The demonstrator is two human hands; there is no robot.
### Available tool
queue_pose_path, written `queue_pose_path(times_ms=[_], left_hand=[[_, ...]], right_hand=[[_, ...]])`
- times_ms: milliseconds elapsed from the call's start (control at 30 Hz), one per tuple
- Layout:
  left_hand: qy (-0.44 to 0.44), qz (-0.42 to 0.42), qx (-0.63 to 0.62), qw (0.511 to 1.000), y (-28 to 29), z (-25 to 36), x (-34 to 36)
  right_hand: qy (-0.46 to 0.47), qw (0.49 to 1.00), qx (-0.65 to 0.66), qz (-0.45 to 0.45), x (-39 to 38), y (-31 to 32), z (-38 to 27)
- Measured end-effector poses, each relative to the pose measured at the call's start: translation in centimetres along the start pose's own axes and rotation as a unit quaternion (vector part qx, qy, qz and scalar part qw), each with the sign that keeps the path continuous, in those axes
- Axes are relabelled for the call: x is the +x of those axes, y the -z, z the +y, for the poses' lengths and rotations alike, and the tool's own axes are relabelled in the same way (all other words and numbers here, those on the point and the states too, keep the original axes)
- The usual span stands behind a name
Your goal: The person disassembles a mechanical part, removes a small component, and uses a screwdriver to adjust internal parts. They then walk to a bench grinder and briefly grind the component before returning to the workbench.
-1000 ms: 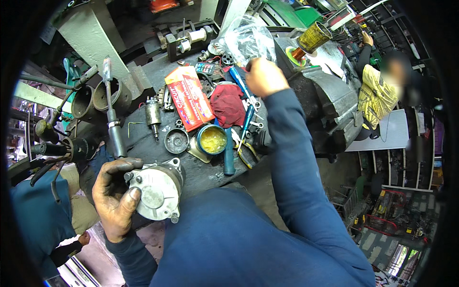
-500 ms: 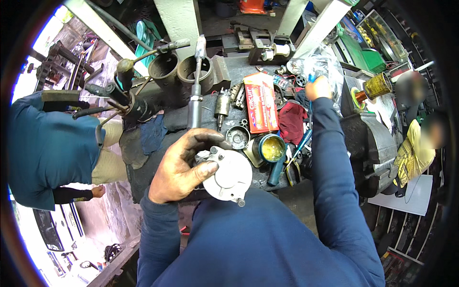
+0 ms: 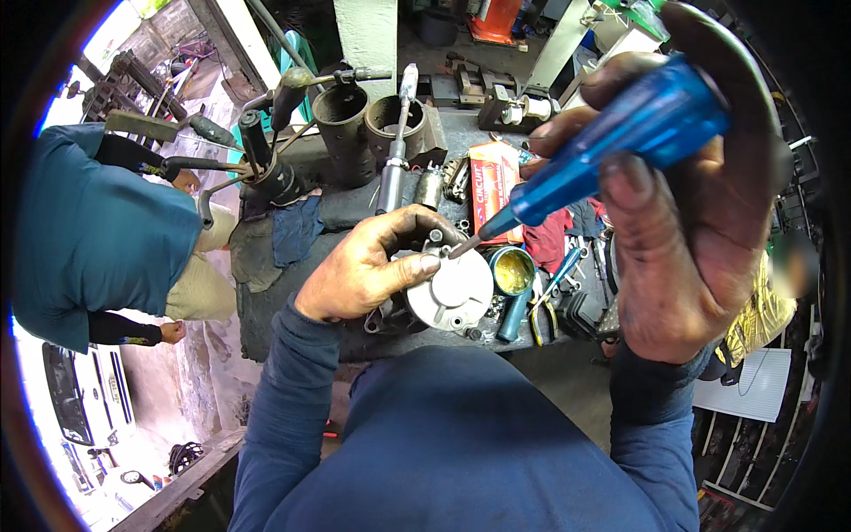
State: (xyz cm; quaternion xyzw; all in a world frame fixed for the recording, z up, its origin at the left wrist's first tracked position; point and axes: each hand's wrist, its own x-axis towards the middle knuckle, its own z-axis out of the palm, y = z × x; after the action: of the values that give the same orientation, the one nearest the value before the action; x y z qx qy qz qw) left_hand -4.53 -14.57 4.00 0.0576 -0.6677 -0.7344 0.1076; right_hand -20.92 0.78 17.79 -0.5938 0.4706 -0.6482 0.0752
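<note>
Left hand clamped on round silver metal housing to its right | right hand gripping blue plastic-handled screwdriver, tip at housing's far side, contact perhaps, unclear | housing's underside hidden

Strong lt from L, floor overexp.; bench dimmer; fisheye bend, blk vignette, purple fringe L edge.

Find motor unit in left hand, over near edge of workbench; screwdriver in right hand, tip over motor unit. Note grease tub right of motor unit, pliers before tub, carton behind. Record cylindrical casings left of carton, co-worker left of workbench.
</note>
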Motion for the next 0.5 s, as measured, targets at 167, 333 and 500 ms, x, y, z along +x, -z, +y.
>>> queue_pose_path(times_ms=[167, 333, 500], left_hand=[[0.017, 0.002, -0.032, 0.999, 0.0, -0.3, -0.2], [0.009, 0.007, -0.033, 0.999, 0.0, -0.8, -0.1], [-0.019, 0.009, -0.009, 1.000, 0.0, -1.0, 0.1]], right_hand=[[-0.012, 1.000, -0.010, -0.022, 0.2, -0.7, 0.3], [-0.030, 0.999, -0.026, -0.007, -0.2, -0.7, 0.8], [-0.038, 0.999, -0.008, -0.016, 0.0, -0.7, 0.7]])
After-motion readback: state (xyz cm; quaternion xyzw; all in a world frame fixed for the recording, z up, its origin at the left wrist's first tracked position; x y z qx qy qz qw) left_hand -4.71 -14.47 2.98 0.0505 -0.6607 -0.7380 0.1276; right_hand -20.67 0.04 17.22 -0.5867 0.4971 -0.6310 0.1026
